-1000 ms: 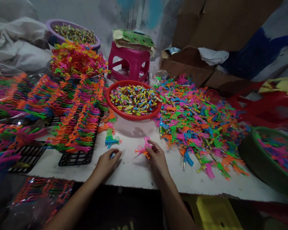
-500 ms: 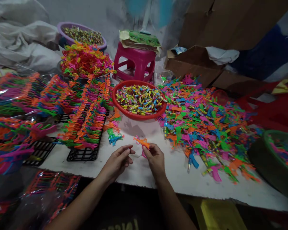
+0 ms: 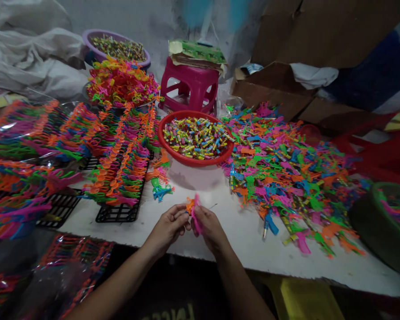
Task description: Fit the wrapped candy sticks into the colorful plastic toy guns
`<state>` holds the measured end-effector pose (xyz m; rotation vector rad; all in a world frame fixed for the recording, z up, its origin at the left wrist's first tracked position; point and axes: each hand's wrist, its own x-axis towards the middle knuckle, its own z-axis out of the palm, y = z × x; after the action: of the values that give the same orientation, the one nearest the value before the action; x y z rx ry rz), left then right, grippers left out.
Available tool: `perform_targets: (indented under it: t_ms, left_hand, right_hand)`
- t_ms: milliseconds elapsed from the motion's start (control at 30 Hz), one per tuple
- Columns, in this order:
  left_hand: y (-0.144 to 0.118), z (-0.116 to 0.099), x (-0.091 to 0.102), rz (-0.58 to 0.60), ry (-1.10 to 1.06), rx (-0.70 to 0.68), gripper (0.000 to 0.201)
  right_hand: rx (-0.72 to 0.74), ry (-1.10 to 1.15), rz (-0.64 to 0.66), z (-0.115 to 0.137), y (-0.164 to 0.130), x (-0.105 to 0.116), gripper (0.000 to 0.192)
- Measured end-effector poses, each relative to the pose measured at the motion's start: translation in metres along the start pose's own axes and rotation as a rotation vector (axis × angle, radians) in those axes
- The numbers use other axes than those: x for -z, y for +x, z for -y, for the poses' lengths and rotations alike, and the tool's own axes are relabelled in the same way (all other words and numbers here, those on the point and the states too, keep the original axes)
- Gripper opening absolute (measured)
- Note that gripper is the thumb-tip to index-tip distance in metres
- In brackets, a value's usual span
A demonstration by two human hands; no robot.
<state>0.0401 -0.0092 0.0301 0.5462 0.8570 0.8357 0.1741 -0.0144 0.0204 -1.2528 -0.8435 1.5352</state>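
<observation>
Well, blurred lettering (image 3: 190, 312) below pink toy (image 3: 197, 217).

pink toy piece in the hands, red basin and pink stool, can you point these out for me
pink toy piece (image 3: 196, 216), head view, on its blurred middle
red basin (image 3: 197, 162), head view, on its front wall
pink stool (image 3: 195, 81), head view, on its side below the seat

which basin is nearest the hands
The red basin, just beyond the left hand and right hand, mid-picture. The purple basin stands farther off at the back left; the green basin, away at the right edge.
</observation>
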Motion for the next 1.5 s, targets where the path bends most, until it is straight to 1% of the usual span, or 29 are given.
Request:
perform_targets:
  t_ms: [33, 67, 133, 200, 300, 367, 467, 567, 733, 900, 1167, 1300, 1367, 1433, 1467, 1500]
  left_hand:
    - [0.0, 0.001, -0.001, -0.016, -0.006, -0.019, 0.039]
    - [0.001, 0.002, -0.001, -0.031, -0.009, -0.038, 0.037]
    - [0.001, 0.004, -0.001, -0.046, 0.0, -0.054, 0.034]
    - [0.002, 0.007, -0.001, -0.039, 0.025, -0.062, 0.033]
    - [0.003, 0.009, -0.001, -0.04, 0.073, -0.096, 0.032]
    - [0.002, 0.008, -0.003, -0.06, 0.105, -0.115, 0.033]
    - [0.001, 0.006, -0.007, -0.105, 0.146, -0.11, 0.036]
    - [0.0, 0.006, -0.009, -0.131, 0.157, -0.118, 0.035]
    - [0.0, 0.009, -0.009, -0.151, 0.151, -0.174, 0.033]
    - [-0.001, 0.004, -0.011, -0.173, 0.312, -0.206, 0.029]
    - [-0.002, 0.006, -0.012, -0.169, 0.359, -0.235, 0.028]
    - [-0.005, 0.009, -0.012, -0.18, 0.451, -0.25, 0.027]
    - [-0.004, 0.011, -0.011, -0.191, 0.514, -0.307, 0.024]
    - [0.001, 0.013, -0.008, -0.164, 0.568, -0.309, 0.025]
    - [0.006, 0.014, -0.006, -0.156, 0.588, -0.288, 0.027]
    - [0.011, 0.016, -0.003, -0.122, 0.611, -0.243, 0.031]
  right_hand:
    - [0.006, 0.003, -0.007, 0.0, -0.001, -0.001, 0.029]
    - [0.041, 0.008, -0.058, 0.001, -0.001, -0.003, 0.029]
    - [0.151, 0.018, -0.22, 0.004, -0.002, -0.006, 0.028]
    - [0.234, -0.001, -0.333, 0.006, -0.002, -0.009, 0.029]
    - [0.295, -0.093, -0.396, 0.007, -0.002, -0.013, 0.026]
    - [0.336, -0.178, -0.412, 0.005, -0.003, -0.015, 0.024]
    - [0.385, -0.277, -0.43, 0.002, -0.005, -0.017, 0.022]
    - [0.41, -0.35, -0.439, 0.001, -0.008, -0.016, 0.021]
    - [0.442, -0.433, -0.425, -0.004, -0.011, -0.015, 0.02]
    - [0.436, -0.404, -0.442, -0.008, -0.013, -0.014, 0.02]
    - [0.431, -0.374, -0.429, -0.001, -0.012, -0.01, 0.021]
    - [0.419, -0.362, -0.48, -0.006, -0.013, -0.016, 0.024]
    - [0.423, -0.31, -0.516, -0.014, -0.013, -0.022, 0.024]
    - [0.435, -0.26, -0.519, -0.023, -0.006, -0.024, 0.024]
    - [0.435, -0.255, -0.499, -0.025, 0.0, -0.022, 0.024]
    - [0.43, -0.267, -0.472, -0.023, 0.008, -0.015, 0.024]
